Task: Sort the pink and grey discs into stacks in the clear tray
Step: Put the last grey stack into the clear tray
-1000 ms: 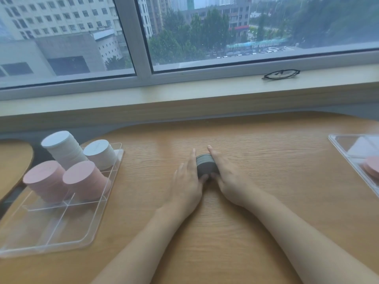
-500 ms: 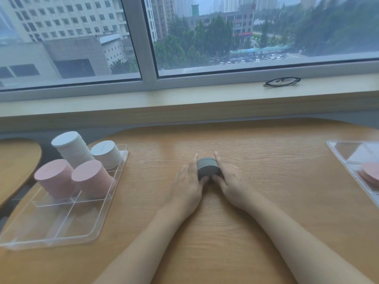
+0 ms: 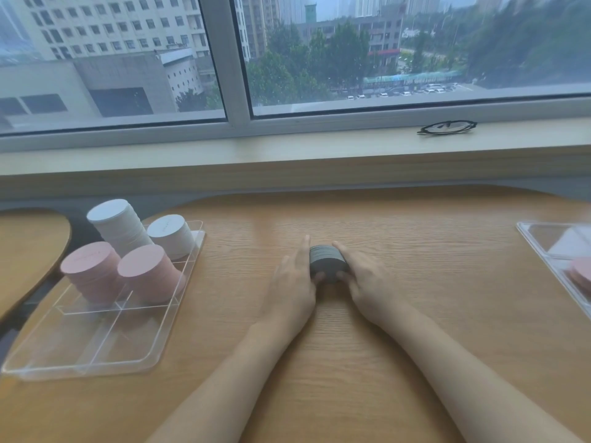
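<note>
A short grey stack (image 3: 327,262) of discs stands on the table (image 3: 415,314) at the centre of the frame, enclosed between both hands. The left hand (image 3: 292,284) lies against the stack's left side, fingers nearly straight and pointing toward the top of the frame, thumb curled in to touch the near face of the stack. The right hand (image 3: 367,282) mirrors it on the right side, fingers extended along the stack, thumb tucked against the near face. Neither hand is clenched; the palms press inward on the stack, which rests on the table. Both forearms run in from the bottom edge and converge on the stack, wrists low over the wood.

At the left of the frame lies the clear tray (image 3: 38,362), divided into compartments. Its far compartments hold two white stacks (image 3: 120,227) side by side, the left one taller and leaning. The next row holds two pink stacks (image 3: 147,273). The near compartments hold no discs. The tray is well apart from the hands.

At the right edge of the frame a second tray (image 3: 537,241) is partly in view, with pink discs (image 3: 580,271) in it. Glasses (image 3: 446,127) lie on the sill (image 3: 287,148) at upper right.
</note>
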`<state>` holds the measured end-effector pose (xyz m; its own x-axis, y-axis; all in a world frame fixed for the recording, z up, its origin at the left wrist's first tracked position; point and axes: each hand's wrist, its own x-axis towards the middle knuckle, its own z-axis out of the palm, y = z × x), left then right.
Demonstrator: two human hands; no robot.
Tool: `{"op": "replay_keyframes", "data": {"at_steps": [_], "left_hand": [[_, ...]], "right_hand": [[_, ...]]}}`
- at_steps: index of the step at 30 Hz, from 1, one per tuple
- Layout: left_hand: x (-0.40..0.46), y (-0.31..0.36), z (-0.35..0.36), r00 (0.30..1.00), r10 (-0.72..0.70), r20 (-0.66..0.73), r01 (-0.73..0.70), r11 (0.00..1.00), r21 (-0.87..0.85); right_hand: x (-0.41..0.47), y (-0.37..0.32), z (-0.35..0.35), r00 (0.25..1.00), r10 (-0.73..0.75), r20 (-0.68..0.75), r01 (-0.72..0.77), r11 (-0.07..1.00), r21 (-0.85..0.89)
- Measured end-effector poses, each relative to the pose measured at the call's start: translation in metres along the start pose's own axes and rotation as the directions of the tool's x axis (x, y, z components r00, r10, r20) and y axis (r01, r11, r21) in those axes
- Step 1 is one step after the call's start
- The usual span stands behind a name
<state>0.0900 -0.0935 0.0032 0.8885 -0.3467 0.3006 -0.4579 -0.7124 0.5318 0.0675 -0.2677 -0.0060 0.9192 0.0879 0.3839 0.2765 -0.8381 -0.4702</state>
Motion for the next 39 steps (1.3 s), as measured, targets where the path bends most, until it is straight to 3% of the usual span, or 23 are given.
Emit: {"op": "replay_keyframes", "data": {"at_steps": [7,12,16,24,28,35,39], "left_hand": [[-0.011,-0.002,-0.020,0.994,-0.079,-0.074,0.049,0.940,-0.338],[-0.040,-0.012,-0.065,0.987,-0.151,-0.061,0.095,0.837,-0.538],[-0.071,-0.031,-0.104,0.976,-0.203,-0.079,0.135,0.849,-0.511],[-0.140,-0.077,-0.180,0.888,-0.379,-0.259,0.235,0.859,-0.454],[-0.161,-0.105,-0.210,0.834,-0.441,-0.331,0.305,0.869,-0.390],[-0.170,-0.149,-0.246,0.771,-0.563,-0.299,0.415,0.799,-0.435],[-0.164,-0.172,-0.251,0.756,-0.588,-0.287,0.489,0.800,-0.348]], "right_hand": [[-0.006,-0.023,-0.012,0.992,0.023,-0.125,0.011,0.963,0.270],[-0.014,-0.075,-0.003,0.963,-0.180,-0.201,0.245,0.893,0.378],[-0.014,-0.119,0.016,0.944,-0.261,-0.201,0.314,0.897,0.312],[-0.003,-0.213,0.065,0.938,-0.306,-0.163,0.346,0.851,0.394],[0.013,-0.257,0.091,0.953,-0.291,-0.084,0.298,0.848,0.439],[0.040,-0.312,0.120,0.950,-0.281,0.132,0.214,0.901,0.379],[0.052,-0.326,0.131,0.928,-0.273,0.252,0.212,0.947,0.242]]}}
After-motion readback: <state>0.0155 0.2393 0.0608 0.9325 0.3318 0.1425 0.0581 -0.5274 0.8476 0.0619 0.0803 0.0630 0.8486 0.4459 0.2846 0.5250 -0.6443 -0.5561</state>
